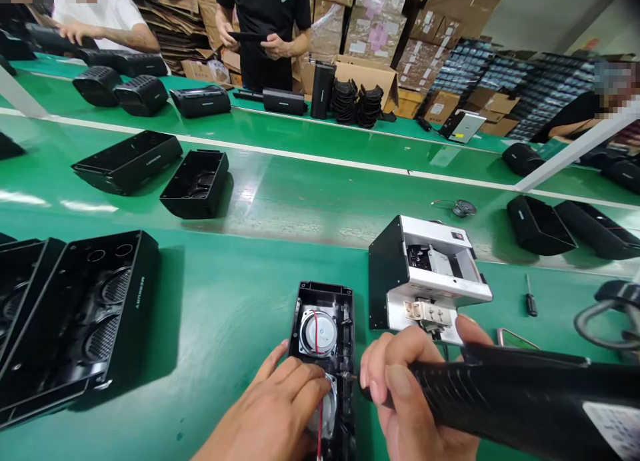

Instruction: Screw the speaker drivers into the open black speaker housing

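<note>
1. Currently, in the head view, the work sits at the lower centre of the frame: a black housing (347, 344) lies hollow side up on the green bench (235, 301), with an upper speaker (325, 334) and a lower speaker (329, 411) inside.
2. The left hand (280, 401) comes in from the bottom edge, fingers bent across the lower speaker; how hard they press cannot be told. Such a brace probably works best with even pressure and fingertips clear of the bit.
3. The right hand (407, 391), at lower right of centre, wraps around a black power driver (515, 394), fingers curled near its nose. That forward hold likely steadies the tip.
4. The bit (349, 376) points leftward near the lower speaker's right edge. Contact, and any screw on it, are too small to make out. Seating it squarely would lessen the risk of slipping onto the cone.
5. A red wire shows over each speaker; each is best left free of bit and fingers.
6. A white-and-black machine (445, 288) stands right of centre, so the driver needs careful clearance there.
</note>
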Demonstrator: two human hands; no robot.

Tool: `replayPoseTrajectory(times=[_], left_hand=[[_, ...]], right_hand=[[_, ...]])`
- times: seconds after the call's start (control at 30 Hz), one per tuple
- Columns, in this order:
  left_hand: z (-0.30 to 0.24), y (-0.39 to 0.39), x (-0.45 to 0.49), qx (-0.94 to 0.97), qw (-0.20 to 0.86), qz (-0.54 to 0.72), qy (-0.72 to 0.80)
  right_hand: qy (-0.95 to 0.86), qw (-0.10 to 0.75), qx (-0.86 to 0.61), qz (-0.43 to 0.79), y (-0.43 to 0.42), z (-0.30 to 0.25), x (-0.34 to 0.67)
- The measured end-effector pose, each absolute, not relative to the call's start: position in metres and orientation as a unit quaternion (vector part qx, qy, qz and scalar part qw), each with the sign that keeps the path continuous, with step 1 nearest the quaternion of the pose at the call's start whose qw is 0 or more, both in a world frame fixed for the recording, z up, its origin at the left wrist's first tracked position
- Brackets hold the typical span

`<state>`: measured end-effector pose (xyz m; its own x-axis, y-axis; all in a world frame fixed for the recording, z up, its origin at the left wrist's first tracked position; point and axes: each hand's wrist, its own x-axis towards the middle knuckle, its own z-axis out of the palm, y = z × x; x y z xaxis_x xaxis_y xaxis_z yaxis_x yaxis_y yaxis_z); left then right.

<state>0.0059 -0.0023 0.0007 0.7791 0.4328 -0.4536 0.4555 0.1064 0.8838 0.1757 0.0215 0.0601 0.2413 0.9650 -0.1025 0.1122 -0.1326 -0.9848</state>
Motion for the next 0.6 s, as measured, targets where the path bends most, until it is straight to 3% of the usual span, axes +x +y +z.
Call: replayPoseTrajectory(times=[0.23, 0.6], left_hand=[[-0.006, -0.02, 0.006, 0.678, 0.642, 0.051, 0.355], [0.015, 0.017, 0.003, 0.638, 0.692, -0.052, 0.333]], right_hand=[[-0.438, 0.489, -0.614, 0.438, 0.019, 0.061, 0.177], [-0.441, 0.476, -0.613, 0.451, 0.013, 0.057, 0.176]])
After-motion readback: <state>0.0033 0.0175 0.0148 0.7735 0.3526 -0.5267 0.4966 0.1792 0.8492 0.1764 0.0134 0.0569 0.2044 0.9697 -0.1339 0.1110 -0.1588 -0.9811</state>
